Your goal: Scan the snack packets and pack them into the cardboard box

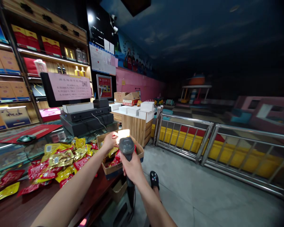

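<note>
My right hand (pixel 134 168) is wrapped round the grip of a dark handheld barcode scanner (pixel 127 146). Just beyond the scanner's head, my left hand (pixel 109 142) pinches a small packet (pixel 123 133), washed out by bright light so its print cannot be read. Both hands are above an open cardboard box (pixel 112 172) with red and gold snack packets (pixel 115 160) inside. To the left, a heap of red, yellow and gold snack packets (pixel 61 157) lies loose on the dark wooden counter (pixel 90 197).
Behind the heap stand a monitor with a pink notice (pixel 69 86) and black counter equipment (pixel 90 115). A mouse (pixel 26 138) rests on a red mat. White boxes (pixel 133 110) sit on a wooden cabinet (pixel 132 127). Metal railings (pixel 184 126) run along the right.
</note>
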`<state>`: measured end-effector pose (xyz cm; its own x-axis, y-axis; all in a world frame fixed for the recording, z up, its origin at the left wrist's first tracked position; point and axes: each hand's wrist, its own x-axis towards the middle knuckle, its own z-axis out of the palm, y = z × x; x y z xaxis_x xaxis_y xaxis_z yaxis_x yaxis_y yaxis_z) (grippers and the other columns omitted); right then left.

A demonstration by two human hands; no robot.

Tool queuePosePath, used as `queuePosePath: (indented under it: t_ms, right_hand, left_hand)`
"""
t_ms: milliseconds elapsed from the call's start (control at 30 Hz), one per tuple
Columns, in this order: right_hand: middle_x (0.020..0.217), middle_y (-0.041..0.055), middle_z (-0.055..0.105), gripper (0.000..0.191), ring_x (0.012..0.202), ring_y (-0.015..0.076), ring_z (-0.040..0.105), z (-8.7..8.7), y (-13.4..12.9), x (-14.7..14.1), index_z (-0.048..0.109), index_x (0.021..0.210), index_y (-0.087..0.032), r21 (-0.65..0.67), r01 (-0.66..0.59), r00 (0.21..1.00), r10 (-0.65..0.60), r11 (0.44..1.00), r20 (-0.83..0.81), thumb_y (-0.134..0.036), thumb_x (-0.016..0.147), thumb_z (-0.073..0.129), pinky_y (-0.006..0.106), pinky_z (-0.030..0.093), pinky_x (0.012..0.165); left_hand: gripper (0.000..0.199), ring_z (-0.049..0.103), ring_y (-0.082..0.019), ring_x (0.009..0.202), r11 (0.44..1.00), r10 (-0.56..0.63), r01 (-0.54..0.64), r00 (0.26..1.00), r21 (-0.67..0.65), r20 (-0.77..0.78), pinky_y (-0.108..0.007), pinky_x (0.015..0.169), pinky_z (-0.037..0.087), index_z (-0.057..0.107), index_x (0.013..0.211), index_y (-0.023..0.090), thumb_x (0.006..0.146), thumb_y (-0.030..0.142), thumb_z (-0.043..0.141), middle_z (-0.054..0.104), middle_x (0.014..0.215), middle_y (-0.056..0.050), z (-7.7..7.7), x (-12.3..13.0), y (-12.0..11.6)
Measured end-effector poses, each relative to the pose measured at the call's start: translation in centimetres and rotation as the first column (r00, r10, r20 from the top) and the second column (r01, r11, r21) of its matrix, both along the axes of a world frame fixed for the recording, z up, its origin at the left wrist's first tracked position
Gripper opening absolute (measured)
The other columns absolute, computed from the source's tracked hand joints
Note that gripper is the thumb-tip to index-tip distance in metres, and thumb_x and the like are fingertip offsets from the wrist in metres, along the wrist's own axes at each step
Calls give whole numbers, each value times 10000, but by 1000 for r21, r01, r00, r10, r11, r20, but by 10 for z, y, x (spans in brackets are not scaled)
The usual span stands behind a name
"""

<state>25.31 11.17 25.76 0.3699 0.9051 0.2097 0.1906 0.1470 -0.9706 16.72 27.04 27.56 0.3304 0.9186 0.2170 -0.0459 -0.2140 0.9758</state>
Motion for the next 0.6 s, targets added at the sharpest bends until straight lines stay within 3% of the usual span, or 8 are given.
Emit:
queuePosePath:
  t_ms: [200,367,467,600]
  right_hand:
    - [471,-65,545,366,334,143,496,-4,1,0,629,1077,-184,11,-7,999,8,1000,-45,-491,883,671,220,401,311]
    - [486,-54,553,345,334,144,486,-8,1,-4,607,1007,-202,-7,-21,997,21,1000,-79,-501,859,696,224,384,307]
    - [485,-56,549,325,333,137,479,-8,0,-9,594,967,-211,-18,-40,994,38,999,-99,-496,854,702,221,380,310]
    - [479,-71,538,303,324,124,471,-10,-1,-18,605,985,-202,-26,-59,996,57,998,-74,-467,864,689,215,383,322]
  left_hand:
    - [329,584,-124,500,998,-11,12,1000,-68,24,-210,458,463,546,783,209,604,259,818,657,608,39,1,-2,1]
    - [424,576,-114,486,995,24,-23,1000,-94,8,-197,448,453,541,800,207,597,365,878,644,588,43,2,-8,6]
    - [411,620,-129,542,993,44,-48,998,-104,-41,-214,477,488,582,815,193,610,379,885,678,658,17,0,-18,11]
    - [346,671,-159,652,981,157,-171,976,-87,-148,-222,499,508,665,878,173,635,318,863,725,790,-29,-4,-45,19]
